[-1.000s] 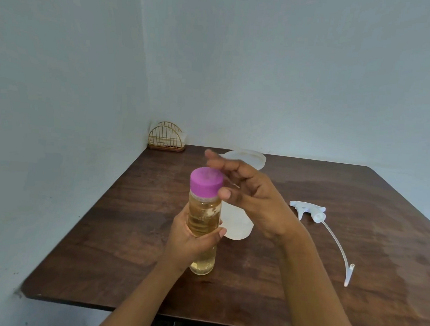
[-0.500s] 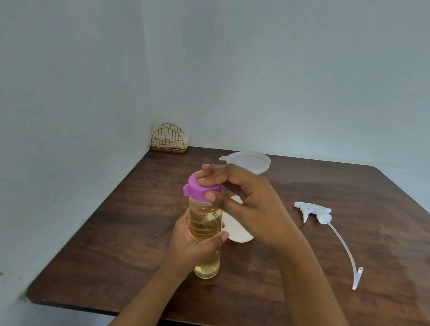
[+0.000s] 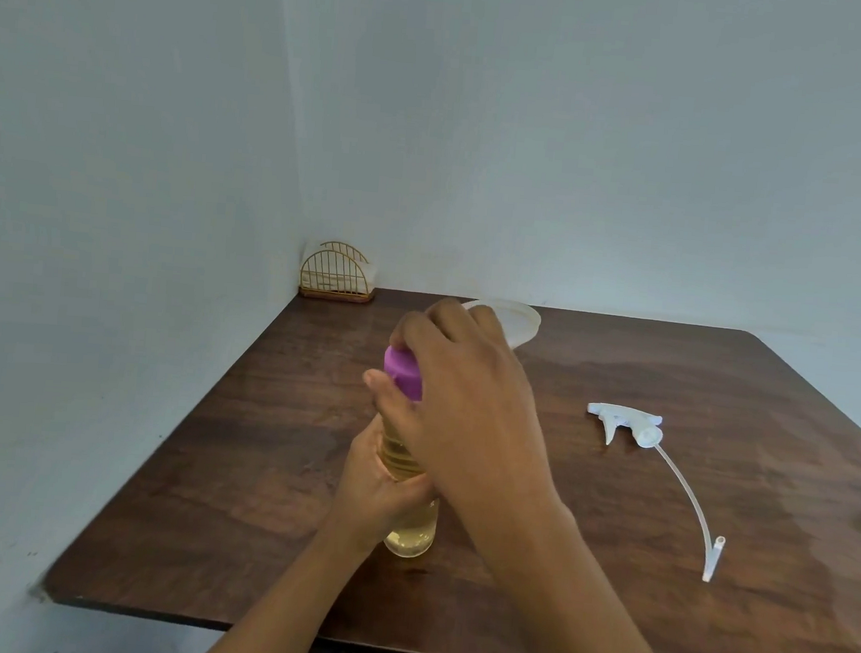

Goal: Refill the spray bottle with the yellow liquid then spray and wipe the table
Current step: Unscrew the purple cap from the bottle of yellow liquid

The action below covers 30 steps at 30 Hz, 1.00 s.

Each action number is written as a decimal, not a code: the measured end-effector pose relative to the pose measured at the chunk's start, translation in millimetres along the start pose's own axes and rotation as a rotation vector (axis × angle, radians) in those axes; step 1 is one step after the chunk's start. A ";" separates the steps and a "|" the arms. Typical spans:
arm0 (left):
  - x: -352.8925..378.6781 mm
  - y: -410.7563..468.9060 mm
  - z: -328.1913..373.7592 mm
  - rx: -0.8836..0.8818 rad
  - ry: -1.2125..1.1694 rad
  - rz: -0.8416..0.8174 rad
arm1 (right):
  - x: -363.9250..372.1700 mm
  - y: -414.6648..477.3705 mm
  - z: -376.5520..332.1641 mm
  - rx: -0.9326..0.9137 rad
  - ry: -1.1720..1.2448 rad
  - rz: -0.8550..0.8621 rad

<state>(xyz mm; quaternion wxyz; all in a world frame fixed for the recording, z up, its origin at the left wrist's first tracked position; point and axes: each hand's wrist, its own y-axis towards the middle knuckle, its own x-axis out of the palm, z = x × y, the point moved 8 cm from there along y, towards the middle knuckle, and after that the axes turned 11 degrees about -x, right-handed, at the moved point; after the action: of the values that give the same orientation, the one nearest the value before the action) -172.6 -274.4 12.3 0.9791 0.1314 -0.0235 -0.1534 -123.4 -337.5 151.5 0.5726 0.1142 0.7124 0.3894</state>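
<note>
Two hands meet on one bottle [image 3: 410,531] of yellow liquid, which stands upright on the table [image 3: 252,467] near its front edge. The left hand [image 3: 375,481] wraps around the bottle's middle from the left side, fingers closed on the clear body, so that only the base and a band below the neck show. The right hand [image 3: 463,406] comes in from above and the right, its fingers curled over the purple cap [image 3: 403,373] and its thumb pressed against the cap's near side; it grips the cap, and the palm hides the right half of the bottle's shoulder. The cap sits tilted toward the left.

Well apart to the right, the white sprayer head [image 3: 626,425] lies on its side on the wood, its thin tube [image 3: 690,501] curving toward the front edge. Behind the right hand, a pale funnel [image 3: 519,323] shows in part; what it stands in is hidden. A gold wire holder [image 3: 337,273] sits in the far left corner against the wall.
</note>
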 end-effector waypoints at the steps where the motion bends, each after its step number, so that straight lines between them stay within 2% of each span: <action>1: -1.2 0.7 -1.3 -0.004 -0.004 0.009 | -0.6 -2.0 2.6 -0.010 0.040 0.017; 3: -3.9 3.2 -8.1 -0.020 -0.024 0.017 | 1.2 -6.2 18.1 -0.020 0.262 -0.004; 7: -10.2 5.5 -16.6 -0.026 -0.013 0.055 | 9.3 -19.6 40.3 0.001 0.905 -0.152; 9: -9.9 5.4 -18.2 -0.027 0.000 0.057 | 6.6 -19.9 41.6 -0.017 1.006 -0.112; 11: -10.0 5.3 -18.9 -0.038 0.004 0.062 | 1.4 -16.3 42.4 0.011 0.899 -0.017; 13: -9.5 5.4 -18.1 -0.047 -0.011 0.067 | -6.9 -9.8 38.7 0.081 0.488 -0.009; 16: -5.6 4.0 -13.2 -0.030 -0.020 0.048 | -4.9 -0.1 25.3 0.154 -0.075 -0.219; 18: -3.5 3.3 -10.6 -0.025 -0.012 0.041 | -2.1 6.7 14.7 0.121 -0.199 -0.268; 20: -4.1 3.6 -10.8 -0.029 -0.003 0.047 | -0.5 10.7 10.5 0.068 -0.155 -0.272; 26: -7.8 3.6 -15.8 -0.054 0.036 0.065 | 1.9 19.4 21.5 -0.084 0.206 -0.500; 30: -5.3 2.6 -10.4 -0.032 0.063 0.048 | -2.6 28.7 20.7 -0.165 0.344 -0.557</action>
<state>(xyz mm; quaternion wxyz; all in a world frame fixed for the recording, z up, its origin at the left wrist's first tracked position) -176.0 -267.7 3.0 0.9847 0.1201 0.0068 -0.1260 -111.9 -311.0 172.2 0.5357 -0.1988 0.7686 0.2877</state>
